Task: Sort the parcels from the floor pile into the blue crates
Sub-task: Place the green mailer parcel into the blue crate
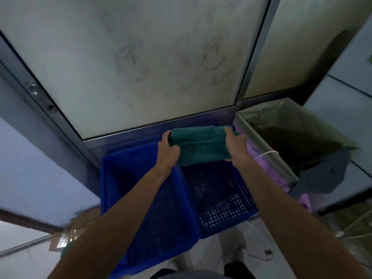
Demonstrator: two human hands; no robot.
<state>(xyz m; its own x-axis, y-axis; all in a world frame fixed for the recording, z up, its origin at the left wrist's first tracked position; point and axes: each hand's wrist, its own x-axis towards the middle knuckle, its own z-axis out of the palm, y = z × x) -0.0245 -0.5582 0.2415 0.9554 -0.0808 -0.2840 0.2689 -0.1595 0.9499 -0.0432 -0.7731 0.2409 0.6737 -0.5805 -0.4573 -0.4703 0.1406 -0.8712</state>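
Observation:
A teal soft parcel (201, 144) with handwriting on its face is held up over the far end of the right blue crate (219, 198). My left hand (168, 152) grips its left end and my right hand (235, 147) grips its right end. The left blue crate (108, 178) stands beside the right one, touching it. Both crates have perforated walls and floors, and nothing shows inside them. A few brown parcels (66, 236) lie blurred on the floor at the lower left.
A frosted glass door (141, 67) in a metal frame rises just behind the crates. A lined bin (267, 154) with purple plastic and a grey cloth (322, 176) stands to the right. Cables lie on the floor at the lower right.

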